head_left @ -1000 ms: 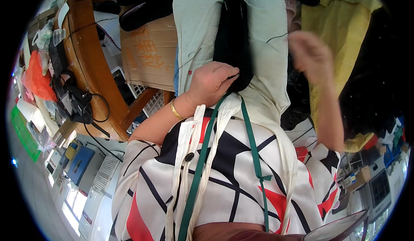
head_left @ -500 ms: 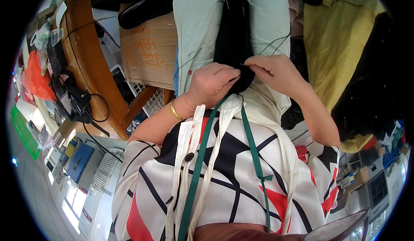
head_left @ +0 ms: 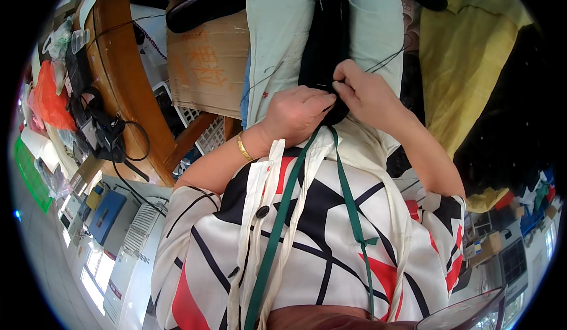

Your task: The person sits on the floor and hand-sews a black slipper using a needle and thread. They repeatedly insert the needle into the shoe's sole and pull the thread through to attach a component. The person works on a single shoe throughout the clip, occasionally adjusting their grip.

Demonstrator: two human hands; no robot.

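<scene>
Black cloth shoe (head_left: 325,40) lies lengthwise between the pale-covered legs (head_left: 276,40), which seemingly brace it. The left hand (head_left: 298,111) has its grip pinched on the shoe's near end, apparently steadying it; over the shoe's right edge, the right hand (head_left: 371,98) curls, its hold unclear, beside dark thread (head_left: 387,62).

Passage between the left hand (head_left: 298,110) and the right hand (head_left: 369,96) is narrow, both being at the near end of the black cloth piece (head_left: 326,34). Access from the far side is open above that piece, between two pale pads (head_left: 277,31). A dark thread (head_left: 387,61) obstructs the way over the right pad. Leftward, a cardboard box (head_left: 209,64) and wooden frame (head_left: 127,82) limit reach; rightward, yellow cloth (head_left: 463,52) does.
</scene>
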